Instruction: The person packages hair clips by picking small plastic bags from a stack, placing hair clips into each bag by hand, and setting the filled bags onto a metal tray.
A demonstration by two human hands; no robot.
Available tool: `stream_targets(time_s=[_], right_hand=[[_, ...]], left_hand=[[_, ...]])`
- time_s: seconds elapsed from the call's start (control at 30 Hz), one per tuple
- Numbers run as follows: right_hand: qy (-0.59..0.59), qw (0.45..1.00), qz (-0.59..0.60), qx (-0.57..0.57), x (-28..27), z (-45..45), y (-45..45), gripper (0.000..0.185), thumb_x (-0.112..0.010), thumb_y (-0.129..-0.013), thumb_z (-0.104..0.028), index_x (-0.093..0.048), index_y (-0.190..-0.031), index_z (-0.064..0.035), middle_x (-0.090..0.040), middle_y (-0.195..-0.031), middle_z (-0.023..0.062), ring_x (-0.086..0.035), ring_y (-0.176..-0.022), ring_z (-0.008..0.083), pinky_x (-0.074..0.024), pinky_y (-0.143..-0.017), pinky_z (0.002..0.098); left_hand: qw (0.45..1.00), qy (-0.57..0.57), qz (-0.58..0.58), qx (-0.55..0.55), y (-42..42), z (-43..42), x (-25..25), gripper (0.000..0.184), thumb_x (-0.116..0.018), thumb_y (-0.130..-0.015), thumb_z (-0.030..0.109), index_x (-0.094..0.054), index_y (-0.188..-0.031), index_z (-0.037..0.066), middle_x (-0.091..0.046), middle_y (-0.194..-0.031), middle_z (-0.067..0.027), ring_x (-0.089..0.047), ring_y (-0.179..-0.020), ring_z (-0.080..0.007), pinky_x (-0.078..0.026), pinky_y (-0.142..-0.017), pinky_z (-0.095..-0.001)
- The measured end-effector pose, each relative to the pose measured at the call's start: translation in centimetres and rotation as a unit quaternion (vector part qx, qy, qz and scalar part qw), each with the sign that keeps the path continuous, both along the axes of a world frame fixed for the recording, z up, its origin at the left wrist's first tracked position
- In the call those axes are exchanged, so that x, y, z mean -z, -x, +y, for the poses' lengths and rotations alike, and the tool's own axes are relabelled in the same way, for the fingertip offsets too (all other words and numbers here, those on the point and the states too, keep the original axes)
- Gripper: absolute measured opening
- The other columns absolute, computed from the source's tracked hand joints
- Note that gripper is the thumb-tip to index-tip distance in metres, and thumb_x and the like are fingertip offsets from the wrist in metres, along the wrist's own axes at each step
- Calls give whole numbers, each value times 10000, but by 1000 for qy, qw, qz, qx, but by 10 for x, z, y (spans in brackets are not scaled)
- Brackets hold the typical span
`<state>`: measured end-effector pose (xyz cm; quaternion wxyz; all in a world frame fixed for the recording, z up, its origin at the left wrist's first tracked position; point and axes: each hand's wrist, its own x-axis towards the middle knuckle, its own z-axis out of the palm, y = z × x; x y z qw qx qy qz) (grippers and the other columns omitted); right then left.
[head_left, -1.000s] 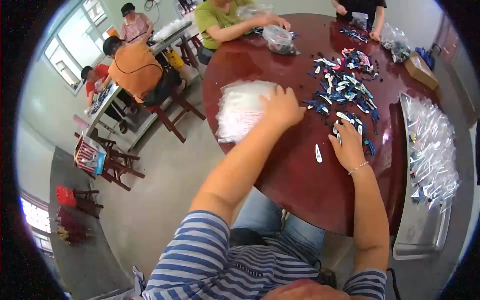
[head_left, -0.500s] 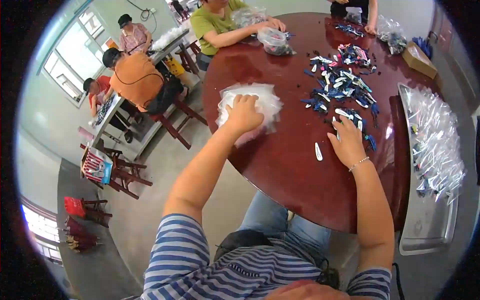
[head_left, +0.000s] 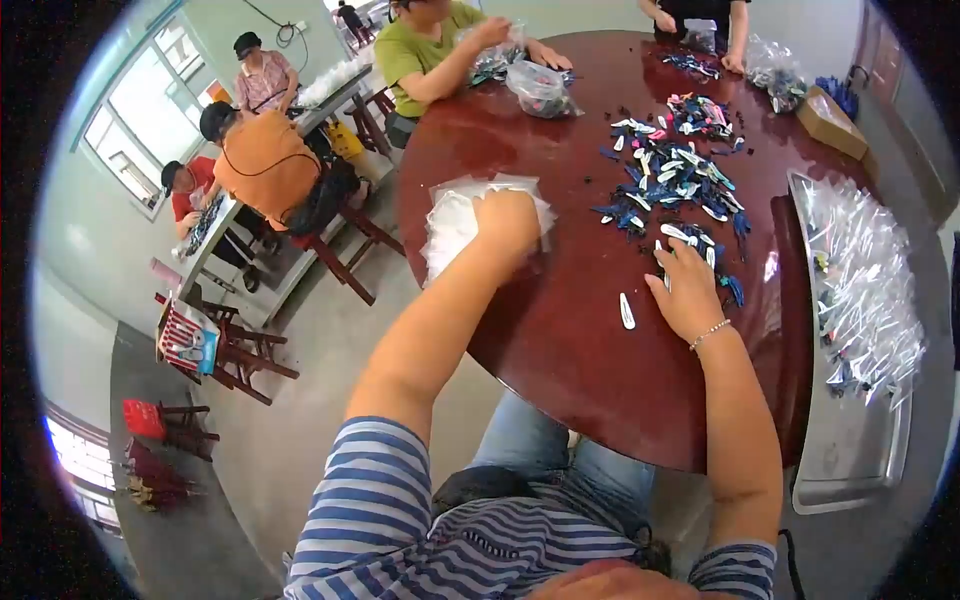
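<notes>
My left hand [head_left: 507,222] is over the right part of a fanned stack of clear plastic bags [head_left: 452,232] on the table. Its fingers are curled down, with the tips hidden behind the hand. My right hand [head_left: 686,292] rests at the near end of a pile of hair clips [head_left: 665,178], fingers stretched and thumb apart, touching a few white and dark blue clips. A single white snap hair clip [head_left: 627,311] lies alone on the table, just left of my right thumb.
On the round dark red table [head_left: 560,370] are a bag of clips [head_left: 540,90] and a cardboard box [head_left: 832,125]. A metal tray [head_left: 850,465] with many filled bags [head_left: 868,285] stands at right. A person in green [head_left: 425,55] and another in black [head_left: 700,18] sit across.
My left hand has gone from fingers spread flat on the bags to curled, shifting slightly right. My right hand stays by the clips. The person in green has raised one hand over a bag.
</notes>
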<state>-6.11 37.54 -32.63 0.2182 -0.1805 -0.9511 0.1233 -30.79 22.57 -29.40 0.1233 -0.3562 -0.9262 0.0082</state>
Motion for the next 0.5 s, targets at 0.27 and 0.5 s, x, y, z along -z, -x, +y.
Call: stream_targets(time_s=[0.27,0.5], right_hand=[[15,1000,-13,1,1,1,-1,402,-598,-888,-258,-560,-1210,-21,-455,-1347,182,-398,-1274,330,-312,-1050,451],[9,1000,-19,6,-2,-1,0,403,-599,-888,-242,-555,-1216,-12,-458,-1348,189,-401,-1276,338,-315,-1054,439]], left_hand=[[994,-105,-5,24,9,-7,7,199,-599,-778,191,-695,-741,22,-676,-831,-192,-652,-771,-351,-518,-719,-448],[982,-185,-20,39,14,-16,22,299,-579,-813,271,-683,-701,14,-652,-756,-221,-632,-713,-395,-503,-696,-471]])
